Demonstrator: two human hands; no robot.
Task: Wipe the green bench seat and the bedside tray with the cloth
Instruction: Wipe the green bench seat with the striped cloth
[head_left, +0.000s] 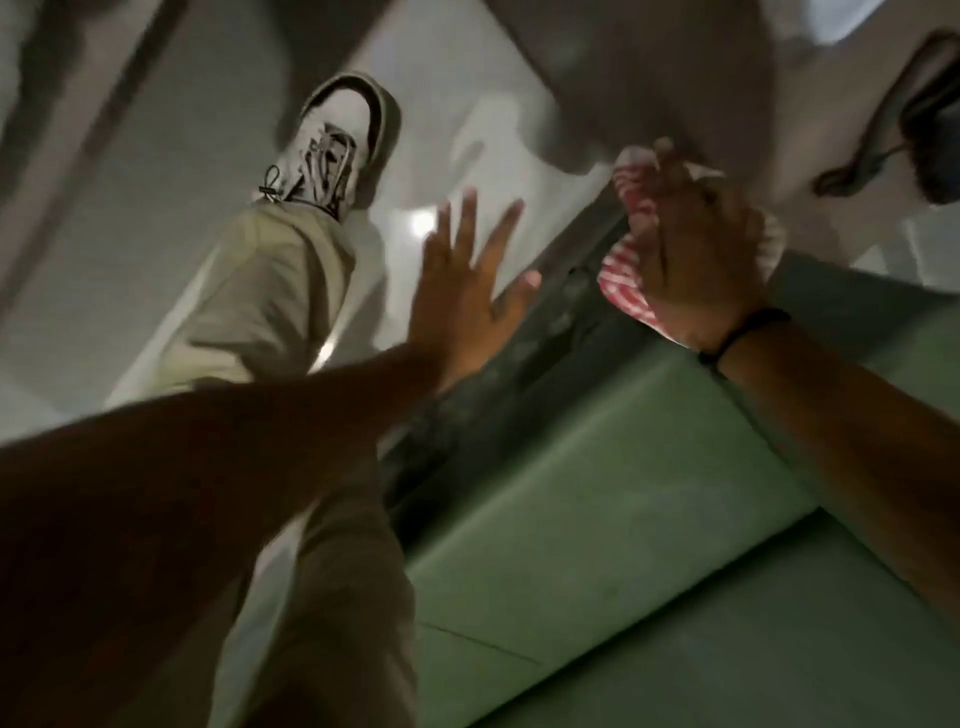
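Observation:
The green bench seat (613, 499) fills the lower right of the blurred view, its padded edge running diagonally. My right hand (696, 260) is closed around a red-and-white striped cloth (626, 283), held past the bench's far end, above its dark side and the floor. My left hand (467, 291) is spread flat with its fingers apart and holds nothing, hovering over the floor beside the bench's dark side panel (498, 384). No bedside tray is visible.
My leg in beige trousers (270, 296) and a grey-white shoe (332, 145) stand on the pale glossy floor (467, 119) left of the bench. A dark cord or strap (893, 119) lies at the upper right.

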